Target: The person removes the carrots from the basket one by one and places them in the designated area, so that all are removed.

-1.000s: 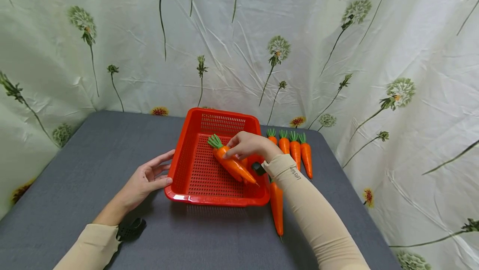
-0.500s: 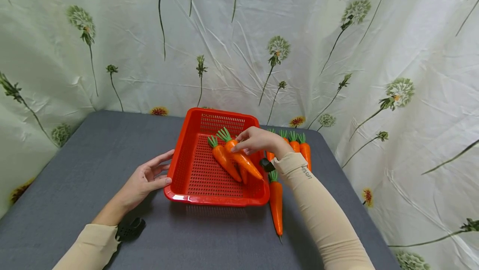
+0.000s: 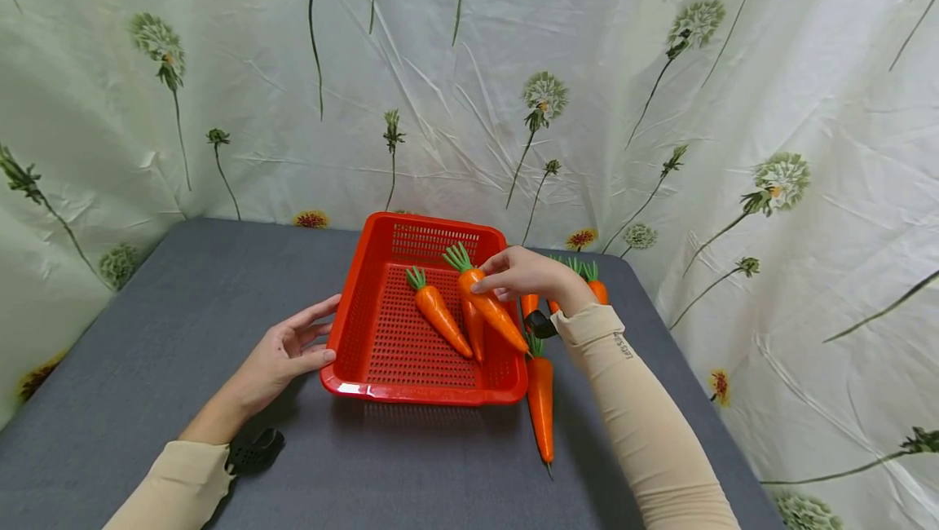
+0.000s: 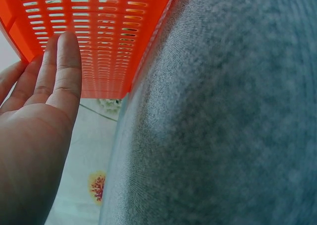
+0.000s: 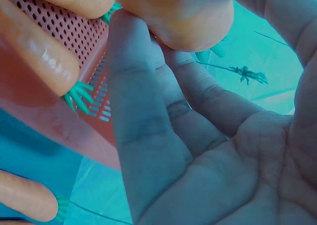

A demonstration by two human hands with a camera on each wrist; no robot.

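My right hand (image 3: 526,276) pinches an orange carrot (image 3: 500,320) with a green top between thumb and fingers, above the right side of a red perforated basket (image 3: 433,394). In the right wrist view the fingers lie against the thick top end of the held carrot (image 5: 183,19). Inside the basket lie two more carrots: one slanting near the middle (image 3: 443,320) and one partly hidden behind the held carrot (image 3: 472,324). My left hand (image 3: 288,352) touches the basket's left side. The left wrist view shows its fingers straight against the slotted wall (image 4: 99,51).
Right of the basket, one carrot (image 3: 541,412) lies on the grey tabletop (image 3: 352,473). Several others (image 3: 597,292) stand in a row farther back, partly covered by the right hand and wrist. A flower-printed white curtain (image 3: 455,106) hangs behind the table.
My right hand has moved right with the held carrot, from over the middle carrot toward the basket's right wall. The two carrots beneath now show more. The left hand has stayed still.
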